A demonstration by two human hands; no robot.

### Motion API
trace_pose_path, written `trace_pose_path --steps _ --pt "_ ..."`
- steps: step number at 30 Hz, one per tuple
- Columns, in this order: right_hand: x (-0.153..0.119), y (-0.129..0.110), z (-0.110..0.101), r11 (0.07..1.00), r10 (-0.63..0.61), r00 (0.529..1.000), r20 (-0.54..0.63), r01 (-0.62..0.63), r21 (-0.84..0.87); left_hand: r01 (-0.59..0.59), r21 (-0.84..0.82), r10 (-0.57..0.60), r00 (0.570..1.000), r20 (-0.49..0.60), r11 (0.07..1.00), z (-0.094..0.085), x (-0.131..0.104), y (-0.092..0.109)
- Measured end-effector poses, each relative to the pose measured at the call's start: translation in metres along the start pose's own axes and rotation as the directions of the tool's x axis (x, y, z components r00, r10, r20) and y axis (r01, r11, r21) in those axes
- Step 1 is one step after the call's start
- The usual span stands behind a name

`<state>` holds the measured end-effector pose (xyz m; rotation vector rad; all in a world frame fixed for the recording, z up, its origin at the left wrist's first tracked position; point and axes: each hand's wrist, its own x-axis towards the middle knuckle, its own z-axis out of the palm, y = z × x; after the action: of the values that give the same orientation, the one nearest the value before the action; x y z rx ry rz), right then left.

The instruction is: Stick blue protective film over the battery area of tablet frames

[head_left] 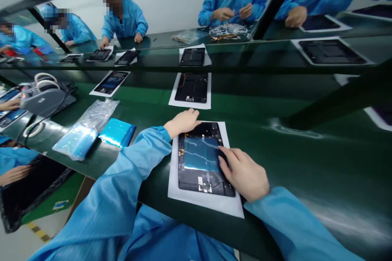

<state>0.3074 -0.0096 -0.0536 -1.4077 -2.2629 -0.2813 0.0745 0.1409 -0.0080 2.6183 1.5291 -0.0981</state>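
An opened tablet (pixel 211 185) lies on a white paper sheet (pixel 180 196) in front of me, its dark inside facing up. A shiny blue film sheet (pixel 200 155) with wavy creases covers its middle. My left hand (pixel 183 122) is at the tablet's top left corner, fingers stretched out and thumb by the top edge. My right hand (pixel 245 173) rests over the tablet's right side. Its thumb and forefinger tips are slightly apart at the film's right edge, the other fingers loosely bent. The undersides of both hands are hidden.
To the left lie a blue film stack (pixel 118 132) and a clear plastic bag (pixel 87 128). A grey device (pixel 45 96) with cables stands beyond. Another tablet (pixel 192 87) lies ahead on paper. A dark slanted post (pixel 343 94) rises at right. Several co-workers in blue sit opposite.
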Motion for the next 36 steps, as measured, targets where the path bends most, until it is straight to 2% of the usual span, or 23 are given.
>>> trace_pose_path --steps 2,7,9,11,13,14,15,17,18,19,20,23,25,26,28,30,33,36 --pt "-0.005 0.001 0.001 1.000 0.012 1.000 -0.017 -0.012 -0.002 -0.015 0.008 0.015 1.000 0.018 1.000 0.001 -0.002 0.003" --pt "-0.005 -0.008 -0.002 0.994 0.088 0.996 0.032 -0.090 0.065 -0.043 -0.009 0.042 0.999 -0.004 0.999 -0.005 -0.009 0.006" --pt "-0.004 -0.009 -0.004 0.979 0.171 0.985 0.028 -0.173 0.106 -0.024 -0.037 0.024 0.999 -0.023 0.999 -0.011 -0.014 0.006" --pt "0.000 -0.004 -0.007 0.934 0.303 0.952 0.055 -0.307 0.180 0.013 -0.072 -0.016 0.999 -0.047 0.997 -0.017 -0.019 0.006" --pt "0.006 0.008 -0.011 0.831 0.419 0.890 0.178 -0.455 0.320 0.050 -0.107 -0.060 0.994 -0.090 0.993 -0.024 -0.023 0.003" --pt "0.009 0.014 -0.014 0.755 0.434 0.855 0.285 -0.517 0.403 0.064 -0.122 -0.079 0.990 -0.117 0.990 -0.028 -0.024 0.001" --pt "0.013 0.020 -0.017 0.669 0.407 0.817 0.408 -0.571 0.476 0.077 -0.137 -0.097 0.984 -0.146 0.988 -0.032 -0.025 -0.001" --pt "0.021 0.029 -0.022 0.508 0.271 0.745 0.610 -0.649 0.566 0.102 -0.163 -0.134 0.971 -0.200 0.981 -0.040 -0.025 -0.007" --pt "0.026 0.031 -0.023 0.456 0.209 0.725 0.657 -0.666 0.590 0.117 -0.176 -0.155 0.962 -0.223 0.977 -0.044 -0.023 -0.011" --pt "0.030 0.033 -0.022 0.430 0.179 0.726 0.664 -0.665 0.611 0.133 -0.188 -0.177 0.954 -0.244 0.973 -0.048 -0.021 -0.016" --pt "0.036 0.034 -0.020 0.431 0.185 0.748 0.637 -0.644 0.632 0.153 -0.198 -0.203 0.943 -0.264 0.968 -0.051 -0.017 -0.022" --pt "0.060 0.044 -0.003 0.547 0.290 0.845 0.449 -0.531 0.647 0.271 -0.224 -0.335 0.879 -0.338 0.936 -0.053 -0.003 -0.043" --pt "0.084 0.065 0.015 0.623 0.376 0.856 0.355 -0.517 0.587 0.414 -0.243 -0.478 0.798 -0.368 0.877 -0.048 0.007 -0.061" --pt "0.097 0.079 0.024 0.642 0.429 0.841 0.330 -0.541 0.544 0.493 -0.251 -0.553 0.749 -0.365 0.833 -0.043 0.012 -0.071" --pt "0.124 0.112 0.039 0.640 0.549 0.781 0.299 -0.622 0.451 0.627 -0.253 -0.675 0.660 -0.330 0.737 -0.030 0.022 -0.088" --pt "0.148 0.145 0.051 0.626 0.616 0.737 0.279 -0.673 0.394 0.710 -0.231 -0.744 0.603 -0.288 0.665 -0.017 0.030 -0.102" --pt "0.172 0.180 0.064 0.603 0.664 0.689 0.292 -0.724 0.336 0.771 -0.190 -0.790 0.565 -0.237 0.608 -0.004 0.042 -0.118" --pt "0.186 0.194 0.073 0.591 0.687 0.652 0.322 -0.758 0.276 0.801 -0.170 -0.817 0.547 -0.184 0.574 -0.002 0.051 -0.128"
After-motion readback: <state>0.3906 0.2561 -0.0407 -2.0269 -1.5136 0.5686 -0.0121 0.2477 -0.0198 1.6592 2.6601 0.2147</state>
